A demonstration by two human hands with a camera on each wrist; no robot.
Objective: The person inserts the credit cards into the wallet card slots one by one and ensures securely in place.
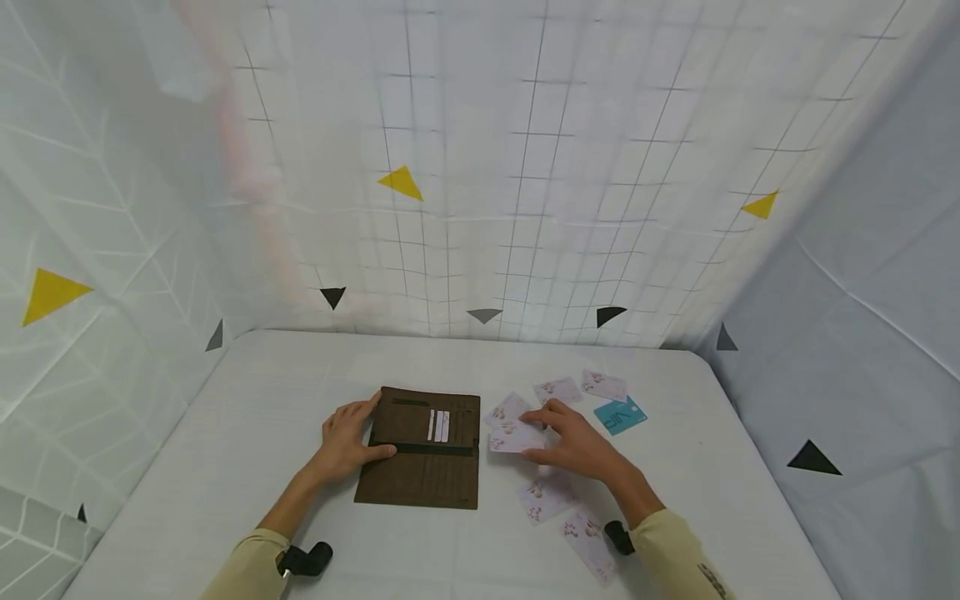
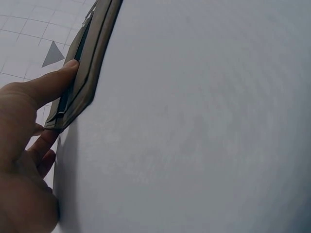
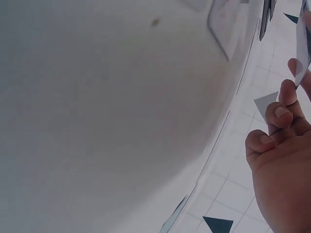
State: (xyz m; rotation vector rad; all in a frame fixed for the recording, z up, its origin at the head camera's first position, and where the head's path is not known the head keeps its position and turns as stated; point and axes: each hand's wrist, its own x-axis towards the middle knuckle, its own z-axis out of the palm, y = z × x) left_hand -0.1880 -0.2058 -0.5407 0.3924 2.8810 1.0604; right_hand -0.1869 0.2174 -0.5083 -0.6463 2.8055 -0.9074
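Observation:
A brown wallet [image 1: 420,482] lies unfolded on the table, with several white-edged cards [image 1: 439,426] showing in slots of its upper half. My left hand [image 1: 345,440] grips its left edge. In the left wrist view the thumb presses on the wallet [image 2: 92,58] and the fingers reach beneath it. Just right of the wallet, my right hand [image 1: 576,442] pinches a white card with a pink floral print [image 1: 508,440] between thumb and fingers. That card [image 3: 302,48] appears nearly edge-on in the right wrist view. Behind it is another floral card [image 1: 507,407], partly covered.
Two floral cards, one [image 1: 557,390] beside the other [image 1: 604,384], lie farther back on the white table [image 1: 285,375]. A teal card [image 1: 621,416] lies near them. Closer to me are two more floral cards, one [image 1: 543,500] above the other [image 1: 589,546]. White curtains surround the table.

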